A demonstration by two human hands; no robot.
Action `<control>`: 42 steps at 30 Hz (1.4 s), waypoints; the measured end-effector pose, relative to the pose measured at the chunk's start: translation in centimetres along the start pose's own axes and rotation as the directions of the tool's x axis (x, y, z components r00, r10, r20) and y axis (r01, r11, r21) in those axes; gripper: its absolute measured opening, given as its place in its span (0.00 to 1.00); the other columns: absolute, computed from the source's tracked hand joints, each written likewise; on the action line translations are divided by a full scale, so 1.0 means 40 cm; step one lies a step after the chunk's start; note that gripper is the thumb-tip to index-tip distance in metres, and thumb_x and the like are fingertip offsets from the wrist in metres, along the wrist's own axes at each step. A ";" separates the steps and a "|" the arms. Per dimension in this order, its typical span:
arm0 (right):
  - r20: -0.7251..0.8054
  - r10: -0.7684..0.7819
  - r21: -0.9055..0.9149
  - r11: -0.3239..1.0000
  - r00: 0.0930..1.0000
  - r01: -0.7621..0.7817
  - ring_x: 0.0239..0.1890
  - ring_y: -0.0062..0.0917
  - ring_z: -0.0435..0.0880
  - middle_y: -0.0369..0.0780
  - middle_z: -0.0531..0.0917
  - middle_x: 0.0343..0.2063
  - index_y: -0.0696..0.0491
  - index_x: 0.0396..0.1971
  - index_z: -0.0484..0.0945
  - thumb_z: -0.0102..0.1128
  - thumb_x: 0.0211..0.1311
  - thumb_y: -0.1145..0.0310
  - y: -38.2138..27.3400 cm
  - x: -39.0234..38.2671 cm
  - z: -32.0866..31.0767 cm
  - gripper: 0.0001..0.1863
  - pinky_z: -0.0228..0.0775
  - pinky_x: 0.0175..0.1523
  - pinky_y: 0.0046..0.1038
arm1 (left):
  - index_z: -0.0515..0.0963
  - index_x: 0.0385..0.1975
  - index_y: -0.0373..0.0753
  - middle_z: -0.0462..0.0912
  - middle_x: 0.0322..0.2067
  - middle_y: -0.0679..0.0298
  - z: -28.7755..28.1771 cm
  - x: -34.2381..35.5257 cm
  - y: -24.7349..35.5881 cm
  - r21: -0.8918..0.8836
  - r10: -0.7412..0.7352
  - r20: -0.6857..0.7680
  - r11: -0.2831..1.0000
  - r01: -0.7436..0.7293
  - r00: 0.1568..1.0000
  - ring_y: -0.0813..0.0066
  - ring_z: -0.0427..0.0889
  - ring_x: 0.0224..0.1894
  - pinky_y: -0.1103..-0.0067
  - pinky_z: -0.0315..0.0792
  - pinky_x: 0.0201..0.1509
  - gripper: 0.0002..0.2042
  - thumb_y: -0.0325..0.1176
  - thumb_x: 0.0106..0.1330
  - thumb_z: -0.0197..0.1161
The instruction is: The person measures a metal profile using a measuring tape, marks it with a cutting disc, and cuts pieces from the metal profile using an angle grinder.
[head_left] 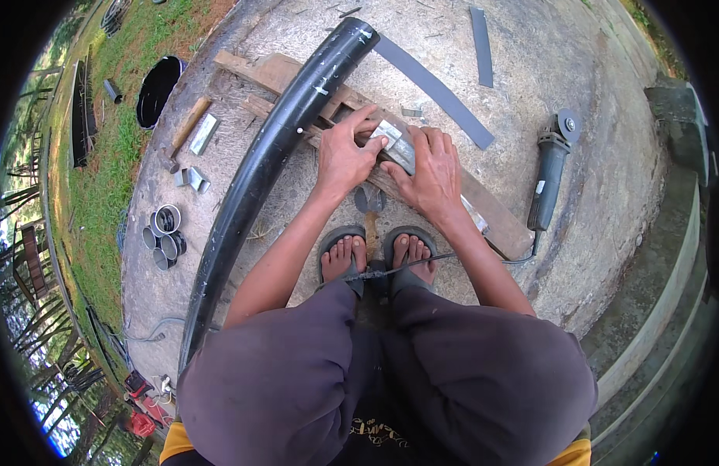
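My left hand point(345, 158) is closed at the left end of a shiny metal piece point(388, 133), its thumb pressed on it. This small piece sits on a longer silver metal bar point(403, 155). My right hand point(435, 175) wraps over that bar, fingers on the far side and thumb on the near side. Beneath lies a wooden plank point(487, 206), running from upper left to lower right. A silver strip shows past my right wrist; whether it belongs to the same bar I cannot tell. A long black pipe point(274, 151) rests across the wood, left of my left hand.
An angle grinder point(552, 167) with its cord lies at right. Grey flat strips point(441, 93) point(481, 46) lie beyond my hands. At left are a wood-handled hammer point(187, 128), metal offcuts point(194, 179), short pipe rings point(165, 237) and a black bucket point(159, 93). My sandalled feet stand close below.
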State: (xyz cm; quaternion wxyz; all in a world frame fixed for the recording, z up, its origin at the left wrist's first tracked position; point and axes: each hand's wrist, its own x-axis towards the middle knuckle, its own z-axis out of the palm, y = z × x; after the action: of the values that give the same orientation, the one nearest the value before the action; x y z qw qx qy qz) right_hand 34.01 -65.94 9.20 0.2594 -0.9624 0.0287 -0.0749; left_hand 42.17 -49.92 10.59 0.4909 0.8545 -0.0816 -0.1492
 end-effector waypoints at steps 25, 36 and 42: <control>-0.022 -0.018 -0.025 1.000 1.000 0.018 0.52 0.42 0.78 0.46 0.81 0.46 0.58 0.53 0.80 0.78 0.53 0.55 0.034 -0.025 0.036 0.32 0.70 0.57 0.42 | 0.78 0.65 0.35 0.88 0.52 0.48 -0.012 -0.009 -0.014 -0.024 0.015 0.038 1.000 -0.014 0.999 0.60 0.89 0.53 0.69 0.79 0.60 0.31 0.29 0.58 0.74; 0.220 -0.204 -0.014 0.977 0.954 0.212 0.55 0.41 0.78 0.45 0.80 0.48 0.55 0.53 0.81 0.76 0.52 0.71 0.067 -0.003 -0.055 0.26 0.69 0.62 0.42 | 0.77 0.61 0.31 0.88 0.49 0.50 0.022 -0.119 -0.020 -0.087 0.028 0.073 0.996 -0.021 0.997 0.63 0.90 0.52 0.70 0.80 0.59 0.29 0.21 0.55 0.73; 0.182 -0.148 0.056 0.989 0.972 0.140 0.59 0.43 0.77 0.45 0.80 0.52 0.54 0.58 0.79 0.80 0.48 0.68 0.064 -0.018 -0.069 0.33 0.69 0.64 0.42 | 0.77 0.62 0.33 0.88 0.48 0.52 0.011 -0.130 -0.056 -0.083 0.032 0.059 0.996 -0.027 0.998 0.64 0.89 0.48 0.69 0.80 0.56 0.30 0.20 0.55 0.72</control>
State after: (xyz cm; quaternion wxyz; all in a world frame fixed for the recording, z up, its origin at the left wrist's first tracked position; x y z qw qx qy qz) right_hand 32.80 -69.47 10.18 0.2751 -0.9591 -0.0670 -0.0041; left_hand 37.10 -47.67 9.35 0.5249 0.8274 -0.1029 -0.1708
